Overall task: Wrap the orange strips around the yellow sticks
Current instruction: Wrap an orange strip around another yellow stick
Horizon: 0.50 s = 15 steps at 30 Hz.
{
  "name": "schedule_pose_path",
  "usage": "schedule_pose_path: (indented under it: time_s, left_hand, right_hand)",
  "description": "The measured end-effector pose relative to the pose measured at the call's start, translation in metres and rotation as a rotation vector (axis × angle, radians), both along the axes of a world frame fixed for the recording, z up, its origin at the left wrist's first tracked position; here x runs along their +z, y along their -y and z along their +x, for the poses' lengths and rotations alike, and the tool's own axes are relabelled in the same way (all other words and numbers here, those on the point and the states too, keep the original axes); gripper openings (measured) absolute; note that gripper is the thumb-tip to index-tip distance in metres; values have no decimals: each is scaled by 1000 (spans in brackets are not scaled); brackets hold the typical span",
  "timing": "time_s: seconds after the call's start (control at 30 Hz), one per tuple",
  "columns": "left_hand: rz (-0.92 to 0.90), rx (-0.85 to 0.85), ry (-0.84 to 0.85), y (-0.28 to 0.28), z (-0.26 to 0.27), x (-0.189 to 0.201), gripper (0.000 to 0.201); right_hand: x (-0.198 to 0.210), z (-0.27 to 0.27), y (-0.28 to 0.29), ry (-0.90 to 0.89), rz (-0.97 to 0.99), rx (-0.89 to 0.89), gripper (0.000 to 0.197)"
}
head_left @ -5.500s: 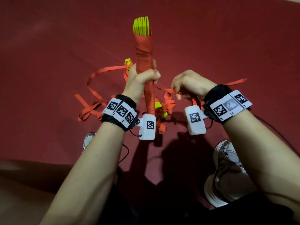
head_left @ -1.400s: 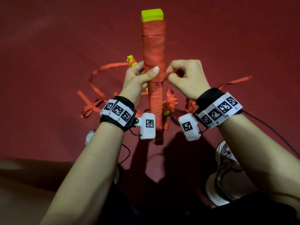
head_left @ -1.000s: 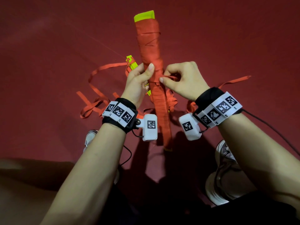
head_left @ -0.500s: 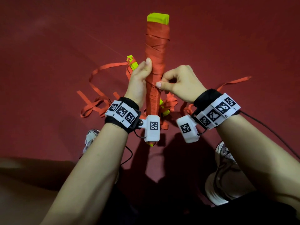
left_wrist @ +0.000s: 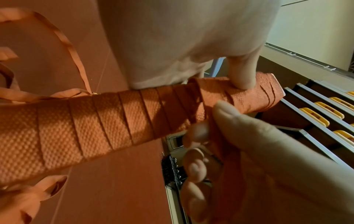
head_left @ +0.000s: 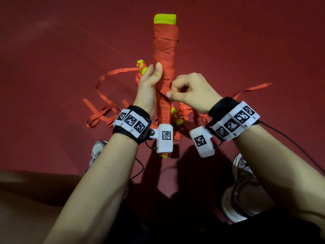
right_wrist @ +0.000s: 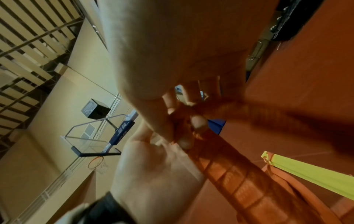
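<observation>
A bundle of yellow sticks [head_left: 165, 18] stands upright, wound almost end to end in orange strip [head_left: 165, 50]. My left hand [head_left: 151, 81] grips the bundle's middle from the left, thumb lying up along it; the thumb presses the wrapping [left_wrist: 241, 72] in the left wrist view. My right hand [head_left: 171, 92] pinches the strip's free part [left_wrist: 210, 121] tight against the bundle's right side, just below the left thumb. The wrapped bundle [right_wrist: 239, 174] is blurred in the right wrist view.
Loose orange strips [head_left: 105, 111] lie tangled on the red floor under my hands. Two other yellow stick bundles [head_left: 141, 66] [head_left: 176, 118] lie among them. My shoes [head_left: 242, 187] are at the bottom. A basketball hoop [right_wrist: 95, 163] shows behind.
My right hand has come up from the loose strips to the bundle and pinches the strip there. The bundle has swayed left and right and now stands straight; the left grip holds.
</observation>
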State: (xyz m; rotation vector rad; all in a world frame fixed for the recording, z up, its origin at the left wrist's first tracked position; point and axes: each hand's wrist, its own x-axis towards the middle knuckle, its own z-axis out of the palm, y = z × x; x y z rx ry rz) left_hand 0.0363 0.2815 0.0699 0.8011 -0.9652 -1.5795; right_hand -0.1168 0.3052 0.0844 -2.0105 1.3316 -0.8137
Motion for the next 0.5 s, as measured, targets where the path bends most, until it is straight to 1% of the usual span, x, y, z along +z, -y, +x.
schedule_pose_path:
  time_s: [0.07, 0.17, 0.23, 0.4, 0.5]
  left_hand:
    - [0, 15, 13, 0, 0, 1, 25]
    - [-2, 22, 39, 1, 3, 4, 34]
    - [-5, 20, 44, 1, 4, 5, 34]
    - [0, 31, 47, -1, 4, 6, 34]
    - [3, 48, 36, -3, 3, 8, 32]
  right_hand:
    - [-5, 6, -2, -28, -23, -16, 30]
    - [-11, 13, -4, -40, -64, -43, 29]
    - [-11, 13, -5, -33, -75, -41, 29]
    - [-5, 4, -3, 16, 16, -29, 28]
    - [-2, 5, -3, 34, 72, -61, 27]
